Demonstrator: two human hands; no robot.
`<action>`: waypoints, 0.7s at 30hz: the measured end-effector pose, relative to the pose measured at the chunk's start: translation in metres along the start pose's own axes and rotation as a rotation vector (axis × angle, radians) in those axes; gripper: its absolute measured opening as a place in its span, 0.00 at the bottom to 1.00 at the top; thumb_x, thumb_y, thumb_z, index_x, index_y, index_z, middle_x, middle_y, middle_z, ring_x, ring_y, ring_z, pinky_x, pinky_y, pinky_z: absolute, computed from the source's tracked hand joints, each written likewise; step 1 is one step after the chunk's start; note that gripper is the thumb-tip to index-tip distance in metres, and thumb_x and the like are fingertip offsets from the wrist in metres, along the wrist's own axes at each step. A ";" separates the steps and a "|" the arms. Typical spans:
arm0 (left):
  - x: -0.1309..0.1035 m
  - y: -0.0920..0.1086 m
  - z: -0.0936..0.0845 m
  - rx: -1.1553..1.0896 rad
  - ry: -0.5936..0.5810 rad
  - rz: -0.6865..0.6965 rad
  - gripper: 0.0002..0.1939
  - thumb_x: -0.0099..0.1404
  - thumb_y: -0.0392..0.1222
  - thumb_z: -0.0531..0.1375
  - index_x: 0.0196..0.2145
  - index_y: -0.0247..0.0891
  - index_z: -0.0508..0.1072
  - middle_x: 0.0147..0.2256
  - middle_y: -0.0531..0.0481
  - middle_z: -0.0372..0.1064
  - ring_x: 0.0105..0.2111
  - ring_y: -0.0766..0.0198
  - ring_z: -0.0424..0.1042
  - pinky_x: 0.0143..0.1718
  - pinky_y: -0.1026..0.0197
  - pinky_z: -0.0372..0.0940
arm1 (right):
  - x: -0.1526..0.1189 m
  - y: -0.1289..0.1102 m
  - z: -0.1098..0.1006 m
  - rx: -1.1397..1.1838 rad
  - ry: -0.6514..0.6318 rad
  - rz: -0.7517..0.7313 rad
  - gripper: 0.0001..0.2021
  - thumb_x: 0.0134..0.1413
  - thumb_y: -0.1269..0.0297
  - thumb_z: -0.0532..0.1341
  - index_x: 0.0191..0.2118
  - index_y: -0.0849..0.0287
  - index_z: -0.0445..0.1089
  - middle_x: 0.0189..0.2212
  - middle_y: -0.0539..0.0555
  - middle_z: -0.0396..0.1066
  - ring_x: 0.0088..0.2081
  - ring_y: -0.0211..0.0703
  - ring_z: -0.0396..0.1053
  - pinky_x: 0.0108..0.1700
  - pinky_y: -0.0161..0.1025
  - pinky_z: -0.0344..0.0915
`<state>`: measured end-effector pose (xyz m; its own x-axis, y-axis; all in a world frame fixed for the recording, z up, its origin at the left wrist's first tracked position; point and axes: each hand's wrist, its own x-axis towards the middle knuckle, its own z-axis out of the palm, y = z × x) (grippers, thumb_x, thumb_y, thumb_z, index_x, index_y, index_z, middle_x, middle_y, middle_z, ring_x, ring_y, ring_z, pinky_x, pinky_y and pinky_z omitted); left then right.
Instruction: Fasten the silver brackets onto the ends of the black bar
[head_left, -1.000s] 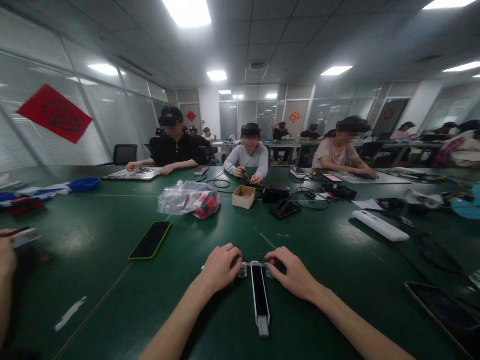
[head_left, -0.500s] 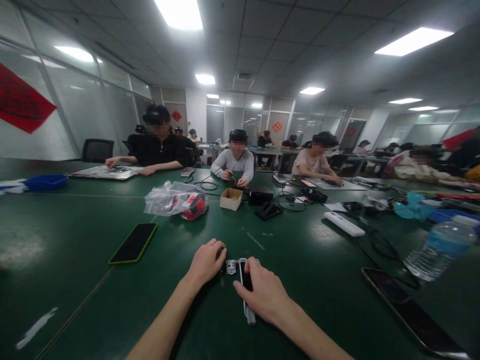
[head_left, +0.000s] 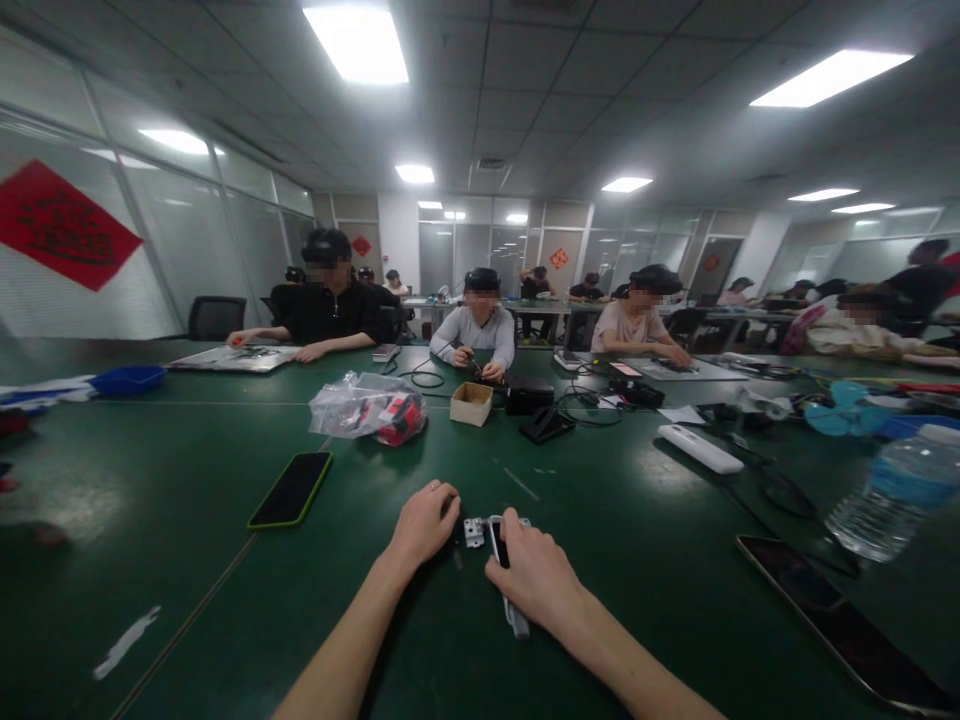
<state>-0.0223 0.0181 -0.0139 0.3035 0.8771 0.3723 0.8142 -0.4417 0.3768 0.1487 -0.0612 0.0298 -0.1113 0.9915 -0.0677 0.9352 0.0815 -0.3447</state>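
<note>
Well, from the head view, your slim pale device [head_left: 517, 622] with a dark panel lies on the green table [head_left: 622, 540] at about six o'clock, its near end angled slightly to the right. The small metal bracket [head_left: 474, 532] sits just beside its far end, on the left, probably so both parts are within easy reach. Covering the device probably steadies it against the tabletop.

Your right hand [head_left: 540, 575] is palm down, reaching in from five o'clock, with thumb and index finger apart over the device; its other fingers are hidden, so you can't tell whether they clamp it. Your left hand [head_left: 426, 522] comes in from seven o'clock, its fingers curled near the bracket; whether thumb and fingertips meet can't be told.

Around them are the green-edged phone [head_left: 291, 490] at eight o'clock and a dark phone [head_left: 832, 620] at four.
</note>
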 end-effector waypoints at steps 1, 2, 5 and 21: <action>0.000 -0.001 0.001 -0.004 0.002 0.000 0.11 0.65 0.41 0.49 0.35 0.38 0.71 0.32 0.48 0.68 0.32 0.63 0.68 0.33 0.63 0.58 | 0.001 0.002 -0.001 0.014 0.010 -0.002 0.13 0.51 0.62 0.55 0.43 0.58 0.59 0.40 0.59 0.70 0.38 0.48 0.71 0.34 0.38 0.62; 0.000 -0.002 0.002 -0.008 0.005 0.000 0.11 0.65 0.41 0.49 0.35 0.38 0.71 0.33 0.48 0.68 0.32 0.63 0.68 0.34 0.63 0.58 | 0.001 0.004 -0.002 0.026 0.025 -0.005 0.12 0.50 0.63 0.55 0.42 0.57 0.59 0.38 0.58 0.70 0.37 0.47 0.71 0.34 0.38 0.61; 0.001 -0.004 0.004 -0.017 0.010 -0.005 0.11 0.65 0.41 0.50 0.35 0.38 0.71 0.33 0.48 0.68 0.32 0.63 0.67 0.34 0.63 0.58 | 0.005 0.014 -0.008 0.067 0.082 -0.009 0.09 0.50 0.64 0.55 0.38 0.57 0.59 0.34 0.55 0.71 0.36 0.46 0.71 0.34 0.37 0.60; 0.000 -0.004 0.004 -0.027 -0.031 -0.021 0.12 0.66 0.41 0.49 0.35 0.38 0.71 0.33 0.48 0.67 0.33 0.63 0.67 0.34 0.62 0.58 | 0.059 0.175 -0.055 -0.094 0.296 0.273 0.10 0.54 0.58 0.52 0.37 0.59 0.59 0.35 0.59 0.71 0.34 0.47 0.70 0.32 0.37 0.59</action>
<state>-0.0240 0.0211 -0.0185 0.3022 0.8913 0.3380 0.8070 -0.4279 0.4070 0.3240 0.0166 0.0169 0.2336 0.9634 0.1318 0.9453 -0.1932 -0.2630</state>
